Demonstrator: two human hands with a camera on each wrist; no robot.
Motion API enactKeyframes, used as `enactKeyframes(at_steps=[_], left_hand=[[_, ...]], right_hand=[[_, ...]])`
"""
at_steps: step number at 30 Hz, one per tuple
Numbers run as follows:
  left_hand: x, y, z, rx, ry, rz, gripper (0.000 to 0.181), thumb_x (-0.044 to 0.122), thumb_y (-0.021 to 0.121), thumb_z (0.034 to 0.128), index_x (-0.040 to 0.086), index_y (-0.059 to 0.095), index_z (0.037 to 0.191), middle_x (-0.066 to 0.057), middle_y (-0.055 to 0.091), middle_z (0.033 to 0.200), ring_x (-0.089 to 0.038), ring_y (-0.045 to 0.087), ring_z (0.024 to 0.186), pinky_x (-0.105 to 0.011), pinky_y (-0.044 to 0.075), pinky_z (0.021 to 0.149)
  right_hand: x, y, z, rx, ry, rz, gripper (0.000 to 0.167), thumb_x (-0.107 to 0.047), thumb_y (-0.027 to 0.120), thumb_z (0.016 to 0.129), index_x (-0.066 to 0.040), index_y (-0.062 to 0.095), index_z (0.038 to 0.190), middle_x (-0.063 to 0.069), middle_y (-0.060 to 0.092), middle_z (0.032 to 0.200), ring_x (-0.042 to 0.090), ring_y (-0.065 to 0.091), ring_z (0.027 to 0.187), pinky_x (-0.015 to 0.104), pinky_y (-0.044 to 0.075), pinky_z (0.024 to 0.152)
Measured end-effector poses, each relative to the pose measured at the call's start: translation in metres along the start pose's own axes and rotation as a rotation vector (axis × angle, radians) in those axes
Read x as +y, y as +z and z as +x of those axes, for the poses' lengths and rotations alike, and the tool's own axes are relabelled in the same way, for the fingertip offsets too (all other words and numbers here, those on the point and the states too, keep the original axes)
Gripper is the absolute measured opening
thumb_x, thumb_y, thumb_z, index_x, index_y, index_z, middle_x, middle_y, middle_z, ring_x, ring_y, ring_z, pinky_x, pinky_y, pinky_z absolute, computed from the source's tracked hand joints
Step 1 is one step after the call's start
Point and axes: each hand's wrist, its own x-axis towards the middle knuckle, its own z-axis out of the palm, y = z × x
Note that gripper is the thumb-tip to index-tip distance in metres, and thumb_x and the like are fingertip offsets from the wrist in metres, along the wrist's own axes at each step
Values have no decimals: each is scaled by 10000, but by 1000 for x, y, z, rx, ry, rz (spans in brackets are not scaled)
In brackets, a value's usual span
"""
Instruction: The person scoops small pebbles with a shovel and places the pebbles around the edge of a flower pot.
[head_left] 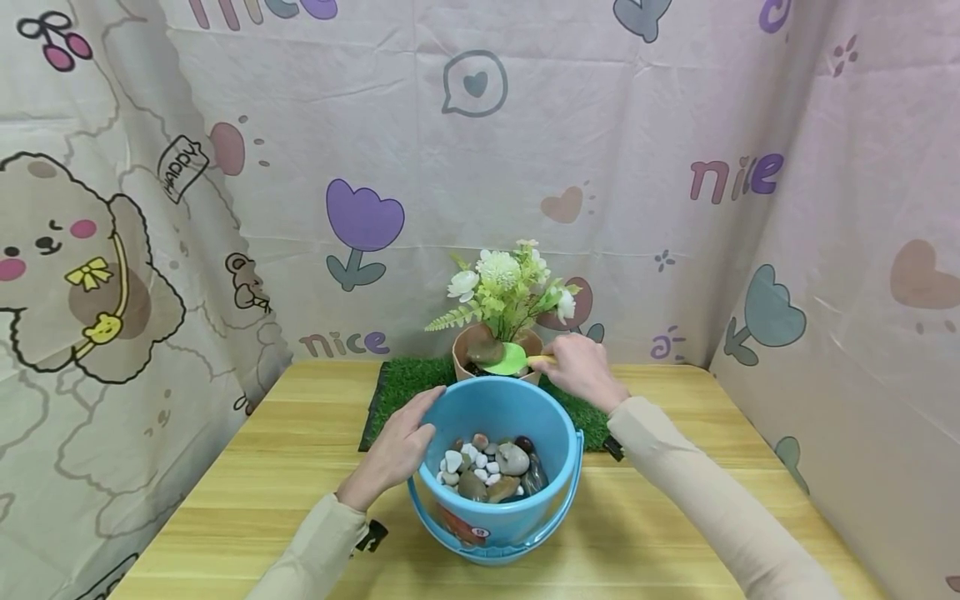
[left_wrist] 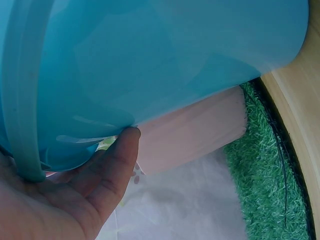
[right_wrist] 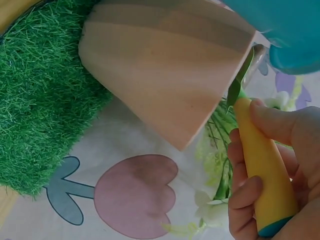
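My right hand (head_left: pixel 577 364) grips the yellow handle (right_wrist: pixel 265 165) of a small shovel, its green blade (head_left: pixel 510 358) reaching over the flowerpot's mouth. A large brownish stone (head_left: pixel 486 352) is at the blade's far end; whether it rests on the blade I cannot tell. The peach flowerpot (right_wrist: pixel 165 60) bears white flowers (head_left: pixel 498 268) and greenery. In front of it stands a blue bucket (head_left: pixel 491 400) with pebbles and larger stones (head_left: pixel 513 458) inside. My left hand (head_left: pixel 397 446) holds the bucket's left rim, fingers against the outer wall in the left wrist view.
Beneath the flowerpot lies a green turf mat (head_left: pixel 412 383) on the wooden table (head_left: pixel 300 467). The bucket's handle (head_left: pixel 517 550) hangs down at its front. A printed cloth (head_left: pixel 420 167) encloses the back and sides.
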Motion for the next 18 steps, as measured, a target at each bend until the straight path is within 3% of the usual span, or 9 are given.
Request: enactKeyframes(at_steps=[9, 18], left_hand=[[-1, 0, 0, -4, 2, -6, 591, 41, 393, 923, 59, 368, 1513, -139, 408, 1528, -377, 462, 1344, -592, 388, 1068], [-1, 0, 0, 2, 5, -6, 593, 38, 394, 919, 56, 373, 1511, -141, 412, 1525, -380, 464, 1342, -595, 386, 1068]], right_hand=[[-5, 10, 8, 24, -41, -71, 370, -394, 695, 887, -211, 608, 579, -26, 516, 546, 174, 489, 552, 326, 353, 434], [-9, 15, 12, 14, -56, -98, 379, -388, 708, 876, -201, 591, 568, -17, 536, 570, 194, 539, 612, 357, 408, 444]])
